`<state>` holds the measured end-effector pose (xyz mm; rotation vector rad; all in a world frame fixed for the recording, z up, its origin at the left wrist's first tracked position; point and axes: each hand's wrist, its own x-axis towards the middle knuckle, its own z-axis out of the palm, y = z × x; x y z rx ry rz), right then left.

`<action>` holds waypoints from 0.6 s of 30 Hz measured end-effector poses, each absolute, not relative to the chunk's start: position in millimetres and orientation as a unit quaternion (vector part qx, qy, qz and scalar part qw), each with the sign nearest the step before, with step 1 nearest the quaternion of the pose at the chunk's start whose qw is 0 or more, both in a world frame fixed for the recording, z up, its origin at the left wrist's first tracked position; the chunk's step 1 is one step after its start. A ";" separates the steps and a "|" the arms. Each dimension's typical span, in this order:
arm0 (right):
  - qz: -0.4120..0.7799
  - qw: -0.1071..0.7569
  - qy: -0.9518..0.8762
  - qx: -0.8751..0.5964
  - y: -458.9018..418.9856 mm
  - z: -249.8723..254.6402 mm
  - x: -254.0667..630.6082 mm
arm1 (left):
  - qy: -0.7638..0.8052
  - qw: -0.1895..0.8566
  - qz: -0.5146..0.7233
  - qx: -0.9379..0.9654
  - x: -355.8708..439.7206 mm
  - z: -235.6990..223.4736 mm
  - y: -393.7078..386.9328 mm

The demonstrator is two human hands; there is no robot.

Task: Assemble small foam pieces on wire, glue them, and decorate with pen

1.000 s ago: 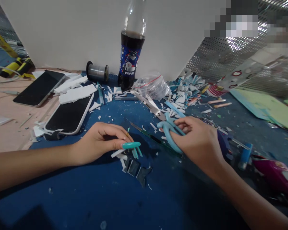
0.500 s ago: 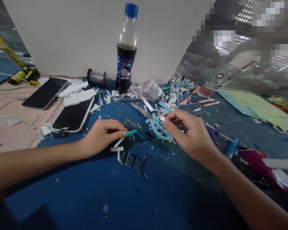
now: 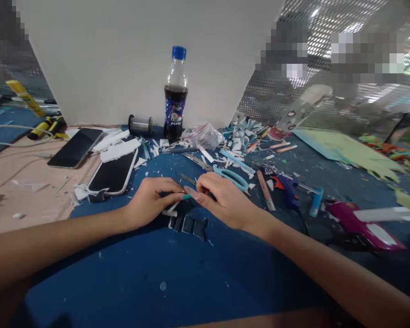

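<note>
My left hand (image 3: 153, 200) is closed in a pinch, with long teal nails at its fingertips. My right hand (image 3: 228, 200), with long pale nails, meets it there, fingers also drawn together. Whatever lies between the fingertips is too small or hidden to make out. Beneath the left thumb shows a narrow white strip (image 3: 172, 207). Just below on the blue surface lies a dark segmented piece (image 3: 188, 225) with a fish-like tail and white edges. Beyond my hands lie scissors (image 3: 234, 178) with light blue handles and a cutter knife (image 3: 188, 179), mostly covered by my right hand.
A Pepsi bottle (image 3: 175, 107) stands at the back beside a spool (image 3: 140, 125) and a plastic bag (image 3: 205, 136). Scraps (image 3: 242, 134) are heaped right of it. Two phones, one a white-edged phone (image 3: 112, 173), lie left. A glue gun (image 3: 289, 189) lies right.
My right hand has let go of the scissors, which now lie on the surface, and has moved left to my left hand's fingertips. The view has shifted, showing more on the right.
</note>
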<state>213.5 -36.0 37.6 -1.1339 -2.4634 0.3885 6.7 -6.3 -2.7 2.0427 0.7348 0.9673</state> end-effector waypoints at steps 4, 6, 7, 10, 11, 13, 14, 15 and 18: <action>0.099 0.199 -0.897 -0.382 -32.5 32.1 201.8 | 0.271 0.342 0.395 0.808 6.9 -4.2 -7.8; 0.074 0.209 -0.903 -0.368 -29.6 27.1 194.2 | 0.261 0.330 0.404 0.812 7.3 -4.9 -9.1; 0.065 0.216 -0.905 -0.361 -28.0 24.7 191.0 | 0.258 0.325 0.408 0.813 7.4 -5.5 -9.4; 0.060 0.238 -0.908 -0.340 -24.1 19.9 185.3 | 0.259 0.318 0.417 0.811 7.2 -8.1 -9.1; 0.063 0.246 -0.908 -0.333 -23.4 19.4 184.8 | 0.261 0.318 0.418 0.810 7.0 -9.0 -8.6; 0.075 0.261 -0.907 -0.321 -23.4 19.3 185.4 | 0.263 0.324 0.418 0.807 6.8 -9.7 -7.8; 0.083 0.270 -0.905 -0.318 -23.9 19.6 186.1 | 0.266 0.329 0.416 0.805 6.7 -9.5 -7.7; 0.090 0.282 -0.900 -0.319 -24.7 19.7 187.1 | 0.269 0.334 0.416 0.802 6.7 -8.7 -7.6; 0.104 0.347 -0.863 -0.353 -27.9 18.4 190.5 | 0.279 0.350 0.419 0.790 6.6 -4.2 -8.3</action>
